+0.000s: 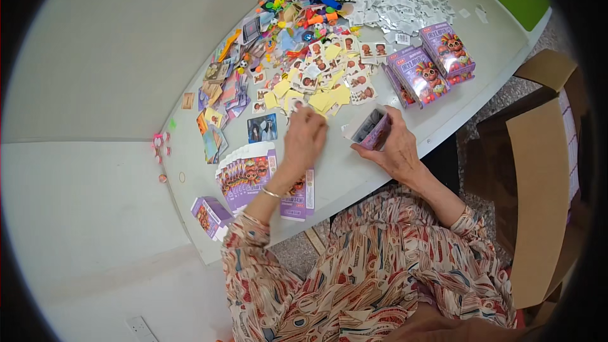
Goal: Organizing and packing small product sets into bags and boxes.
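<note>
My right hand (397,151) is closed round a small purple printed carton (378,134). Its top flap stands open toward the left, and grey-looking contents show inside, too dark to name. My left hand (306,139) reaches to the near edge of a pile of small sticker cards (362,88) with cartoon figures and yellow backs (329,99). Its fingers are curled together at a card; whatever they grip is hidden. Under my left forearm lie fanned-out flat purple cartons (246,176), with a dark picture card (262,128) just beyond them.
Filled purple boxes (447,50) are stacked at the right. Small white packets (399,6) heap at the back, beside colourful little toys (297,12). Picture cards (221,88) lie left. An open purple carton (211,216) stands front left. A large cardboard box (538,196) is beside the table.
</note>
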Demonstrator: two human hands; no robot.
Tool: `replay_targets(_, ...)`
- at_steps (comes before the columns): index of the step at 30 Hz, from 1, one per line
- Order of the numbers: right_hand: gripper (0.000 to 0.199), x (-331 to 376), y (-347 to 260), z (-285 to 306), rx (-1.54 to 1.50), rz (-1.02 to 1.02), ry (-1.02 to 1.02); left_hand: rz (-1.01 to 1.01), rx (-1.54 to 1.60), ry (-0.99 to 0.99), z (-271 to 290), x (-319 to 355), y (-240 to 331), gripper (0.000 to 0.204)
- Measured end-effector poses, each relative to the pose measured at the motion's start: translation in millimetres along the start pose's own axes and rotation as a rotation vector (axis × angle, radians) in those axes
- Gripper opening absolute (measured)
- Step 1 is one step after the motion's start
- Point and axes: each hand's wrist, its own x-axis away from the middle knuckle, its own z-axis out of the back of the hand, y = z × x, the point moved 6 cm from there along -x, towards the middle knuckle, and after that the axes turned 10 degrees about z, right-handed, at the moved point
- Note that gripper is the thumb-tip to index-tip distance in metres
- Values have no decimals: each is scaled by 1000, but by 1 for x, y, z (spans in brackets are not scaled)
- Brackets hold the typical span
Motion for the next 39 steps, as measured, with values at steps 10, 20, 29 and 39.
replay_targets(10,100,-1,4,-7,-57,-114,-63,364,-162,173,30,-180,-153,23)
replay_targets(20,103,14,24,10,-221,-274,54,308,-354,243,10,-202,-162,26)
replay_targets(29,98,31,10,15,-136,-54,-35,359,732,-7,82,-86,7,17)
replay_targets(39,99,44,10,15,-155,-54,20,-210,423,-17,71,1,145,26)
